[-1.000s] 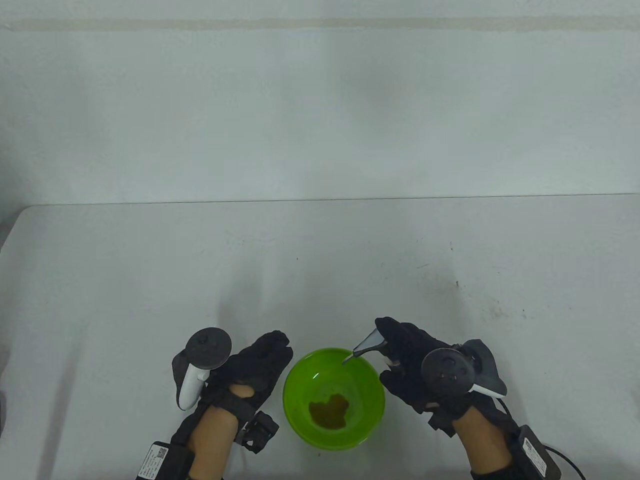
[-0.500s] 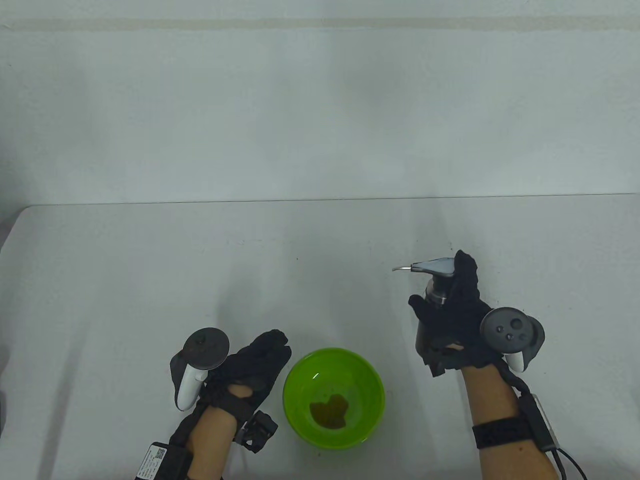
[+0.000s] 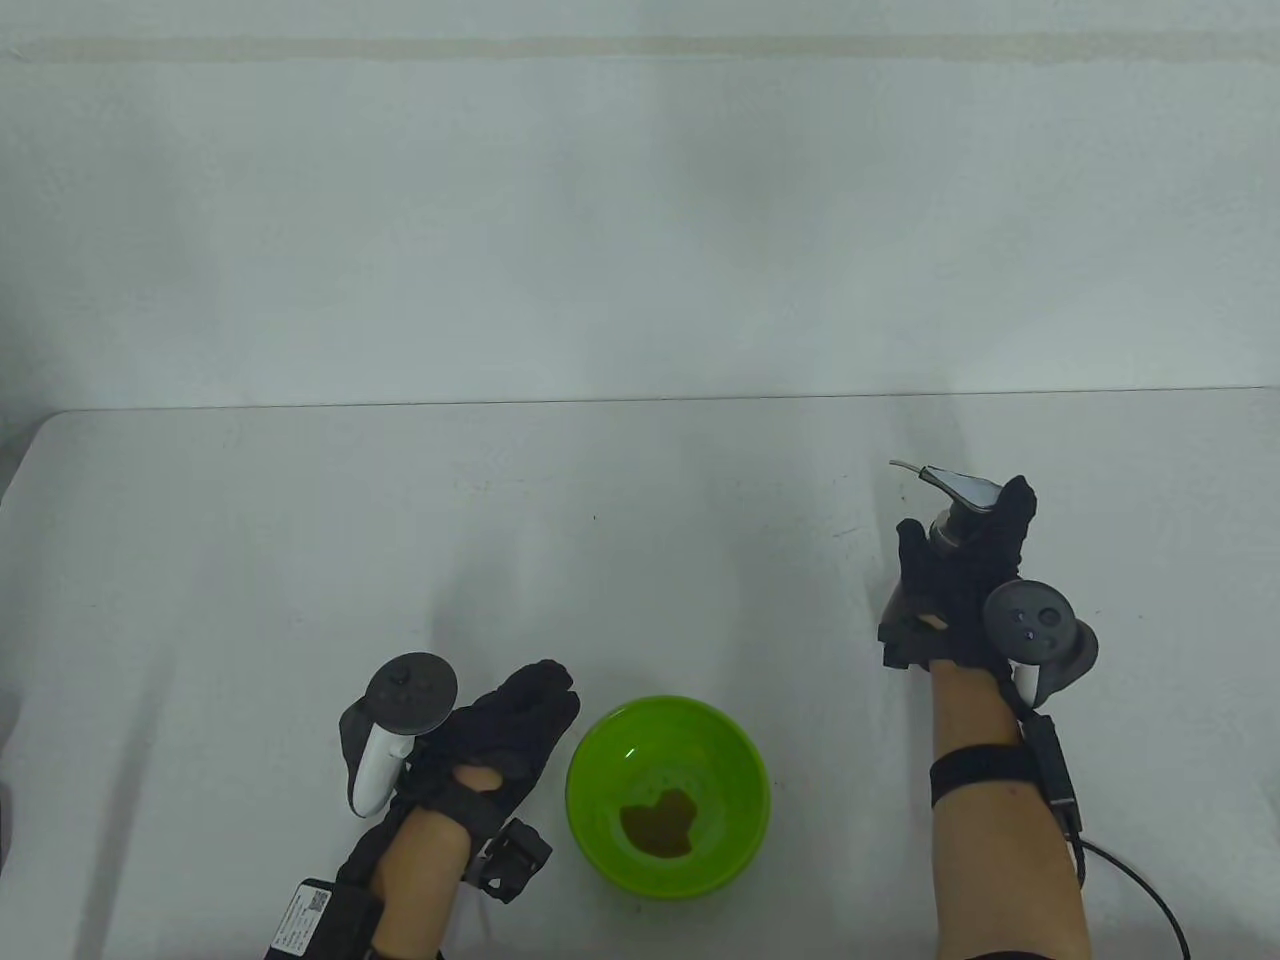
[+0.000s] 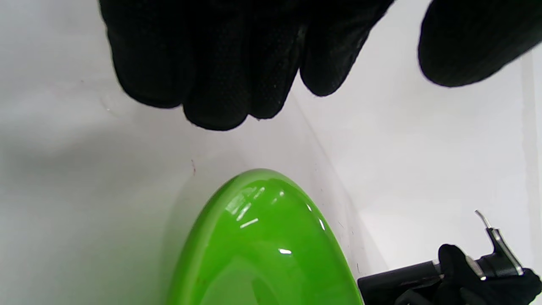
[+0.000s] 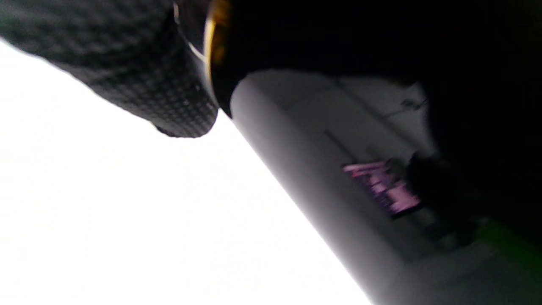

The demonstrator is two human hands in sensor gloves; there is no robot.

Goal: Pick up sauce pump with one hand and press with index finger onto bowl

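where two hands (image 3: 500,730) lie: one bowl (image 3: 740,790), one sauce pump (image 3: 950,500)

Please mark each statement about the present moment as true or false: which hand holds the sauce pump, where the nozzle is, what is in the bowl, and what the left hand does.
1. The right hand grips the sauce pump. True.
2. The pump's nozzle is over the green bowl. False: the pump is far from the bowl, up and to the right in the table view.
3. The bowl holds brown sauce. True.
4. The left hand holds the bowl. False: it rests beside it, holding nothing.
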